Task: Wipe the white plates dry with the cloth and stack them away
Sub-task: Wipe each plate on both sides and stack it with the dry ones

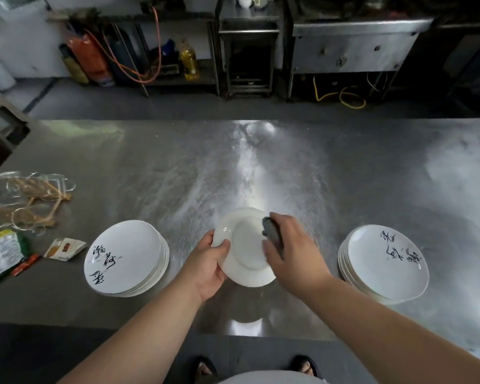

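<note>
My left hand (209, 266) grips the left rim of a white plate (245, 254), held tilted above the steel table with its underside toward me. My right hand (294, 250) presses a dark grey cloth (272, 235) against the plate's right side. A stack of white plates with black calligraphy (128, 259) rests on the table to the left. Another such stack (385, 261) sits on the right.
The steel table (261, 167) stretches far ahead. Clear plastic bags with brown sticks (31, 198), a green packet (0, 253) and a small sachet (64, 248) lie at the left edge. Shelving, gas cylinders and an oil bottle (189, 62) stand beyond the aisle.
</note>
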